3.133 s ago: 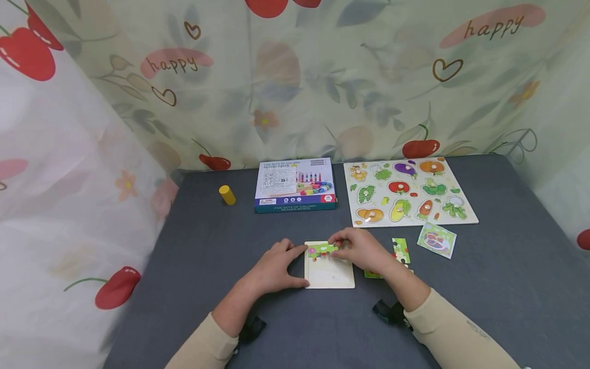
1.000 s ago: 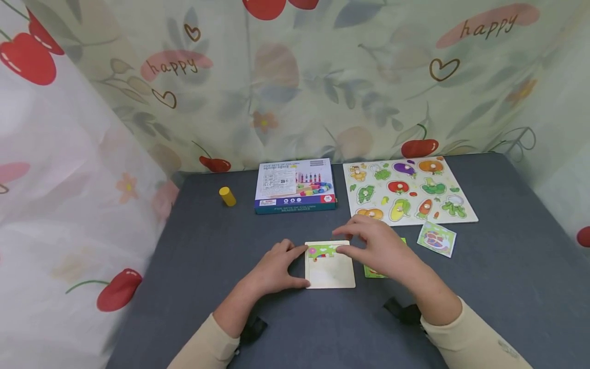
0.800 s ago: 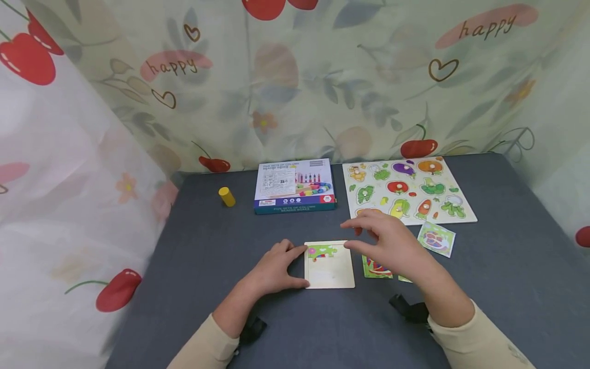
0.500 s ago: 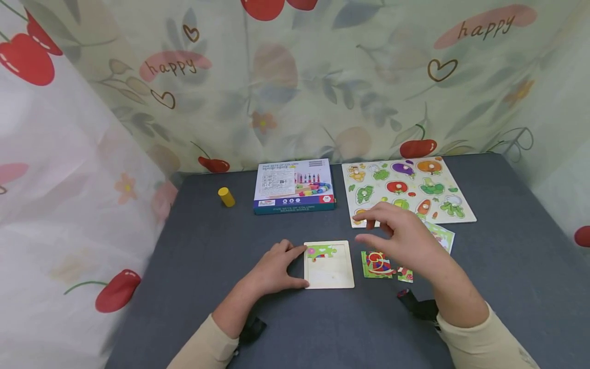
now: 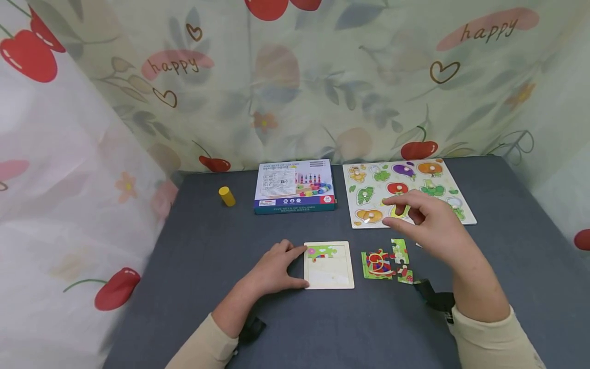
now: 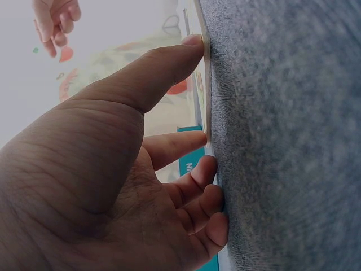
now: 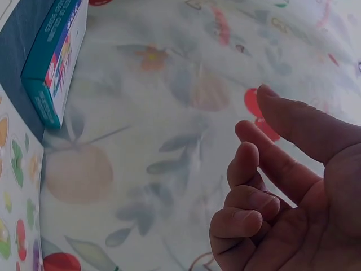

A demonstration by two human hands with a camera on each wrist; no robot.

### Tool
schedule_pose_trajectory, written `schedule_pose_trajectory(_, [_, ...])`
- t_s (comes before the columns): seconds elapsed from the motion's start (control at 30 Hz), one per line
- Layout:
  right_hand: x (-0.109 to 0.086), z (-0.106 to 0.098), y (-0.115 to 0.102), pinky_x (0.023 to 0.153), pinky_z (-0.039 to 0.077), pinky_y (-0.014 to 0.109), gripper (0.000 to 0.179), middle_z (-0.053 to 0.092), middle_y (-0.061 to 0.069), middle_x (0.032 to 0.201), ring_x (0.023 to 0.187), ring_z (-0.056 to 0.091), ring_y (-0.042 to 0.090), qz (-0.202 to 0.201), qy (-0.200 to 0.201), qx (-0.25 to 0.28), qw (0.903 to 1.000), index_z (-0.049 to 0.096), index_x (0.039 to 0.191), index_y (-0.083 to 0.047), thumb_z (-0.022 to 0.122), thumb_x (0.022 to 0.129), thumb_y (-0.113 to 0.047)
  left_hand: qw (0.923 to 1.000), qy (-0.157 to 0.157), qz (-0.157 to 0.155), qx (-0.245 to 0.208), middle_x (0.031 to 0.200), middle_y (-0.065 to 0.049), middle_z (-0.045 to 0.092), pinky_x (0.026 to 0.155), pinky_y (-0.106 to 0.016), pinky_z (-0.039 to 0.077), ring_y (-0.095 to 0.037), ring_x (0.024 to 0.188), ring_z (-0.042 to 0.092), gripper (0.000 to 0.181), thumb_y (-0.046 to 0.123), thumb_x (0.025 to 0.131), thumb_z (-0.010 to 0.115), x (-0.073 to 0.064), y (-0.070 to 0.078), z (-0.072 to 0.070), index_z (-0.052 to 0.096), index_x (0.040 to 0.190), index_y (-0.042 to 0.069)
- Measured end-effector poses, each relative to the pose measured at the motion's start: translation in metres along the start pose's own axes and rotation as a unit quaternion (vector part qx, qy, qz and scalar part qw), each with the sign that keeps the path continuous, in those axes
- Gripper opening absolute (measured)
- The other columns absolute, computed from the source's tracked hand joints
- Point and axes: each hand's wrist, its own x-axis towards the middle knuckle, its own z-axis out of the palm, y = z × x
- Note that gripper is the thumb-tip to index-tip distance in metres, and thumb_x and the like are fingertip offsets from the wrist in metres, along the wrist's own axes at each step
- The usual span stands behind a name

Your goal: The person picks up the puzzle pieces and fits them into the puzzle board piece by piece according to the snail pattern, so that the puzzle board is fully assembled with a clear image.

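Right of wooden tray, near middle of tabletop: loose puzzle pieces, green piece with long axis running far to near edge. Probably decisive: toward near edge from right hand, farther from left hand. Right fingers apart, empty; left fingers spread, touching tray's left side. Shown in right-wrist view, hidden in head view: bare right palm.
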Motion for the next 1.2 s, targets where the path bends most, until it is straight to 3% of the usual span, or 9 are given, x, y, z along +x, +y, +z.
schedule_pose_trajectory(0.3, [0.004,-0.012,0.027,0.058,0.035,0.032,0.031,0.057,0.004,0.09,0.063,0.041,0.02,0.062,-0.014,0.002,0.998,0.073,0.119,-0.01,0.08,0.092,-0.024,1.0,-0.001,-0.003,0.0,0.12,-0.002,0.049,0.08,-0.035,0.043,-0.016,0.102,0.043,0.09,0.058,0.081,0.081,0.0,0.0,0.0,0.046,0.156,0.024])
schedule_pose_trajectory(0.6, [0.008,-0.02,0.06,0.058,0.038,0.031,0.035,0.056,0.008,0.086,0.065,0.045,0.021,0.099,-0.091,0.014,0.9909,0.07,0.12,-0.006,0.077,0.094,-0.029,1.0,-0.001,-0.009,-0.003,0.121,-0.002,0.049,0.08,-0.034,0.044,-0.016,0.102,0.044,0.091,0.058,0.08,0.082,0.0,0.001,0.0,0.046,0.157,0.024])
schedule_pose_trajectory(1.0, [0.012,-0.004,0.118,0.059,0.044,0.031,0.039,0.055,0.008,0.088,0.063,0.049,0.02,0.137,-0.203,0.069,0.9672,0.064,0.121,0.003,0.079,0.091,-0.018,1.0,-0.003,-0.006,-0.001,0.118,-0.001,0.049,0.079,-0.034,0.043,-0.016,0.101,0.044,0.09,0.058,0.08,0.082,0.0,0.0,-0.001,0.047,0.156,0.024])
schedule_pose_trajectory(1.2, [0.012,0.008,0.134,0.054,0.041,0.031,0.039,0.054,0.007,0.079,0.057,0.045,0.015,0.172,-0.265,0.115,0.9419,0.063,0.122,0.006,0.079,0.09,-0.011,1.0,-0.003,-0.006,0.0,0.119,-0.002,0.049,0.079,-0.034,0.044,-0.016,0.102,0.044,0.091,0.059,0.08,0.082,0.001,0.0,-0.001,0.047,0.156,0.024])
